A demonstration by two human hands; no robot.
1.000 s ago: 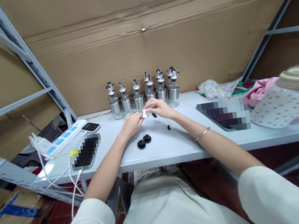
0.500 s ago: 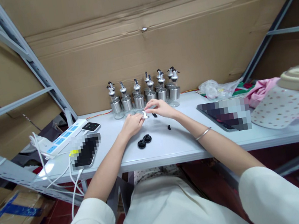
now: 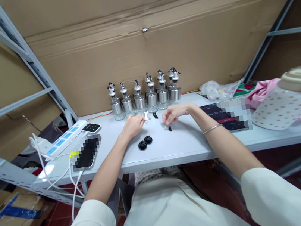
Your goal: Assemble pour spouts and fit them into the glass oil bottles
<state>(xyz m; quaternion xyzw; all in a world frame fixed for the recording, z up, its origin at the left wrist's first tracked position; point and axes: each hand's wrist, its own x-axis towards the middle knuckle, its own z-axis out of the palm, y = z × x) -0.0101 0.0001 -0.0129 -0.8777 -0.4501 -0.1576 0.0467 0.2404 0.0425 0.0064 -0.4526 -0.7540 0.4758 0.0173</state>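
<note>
My left hand [image 3: 134,125] is closed on a small white pourer cap [image 3: 146,116] at the middle of the table. Over to its right, my right hand [image 3: 175,114] hangs with bent fingers just above a small black plug [image 3: 170,128]; I cannot make out whether the fingertips touch it. Black flip pieces [image 3: 155,115] lie between the hands. Nearer the front edge rest two round black stoppers, a left one [image 3: 142,145] and a right one [image 3: 148,139]. Behind the hands stand several glass oil bottles [image 3: 140,101] with steel bands and white pourers.
A power strip [image 3: 65,139], a small black-and-white device [image 3: 92,128] and a phone [image 3: 87,152] with white cables occupy the left side. To the right are a tablet [image 3: 226,116], a clear plastic bag [image 3: 217,91] and a dotted jug [image 3: 280,108]. Cardboard [image 3: 175,49] closes off the back.
My right hand has left the white pourer cap and moved right, down to the small black plug. My left hand stays in place with the cap.
</note>
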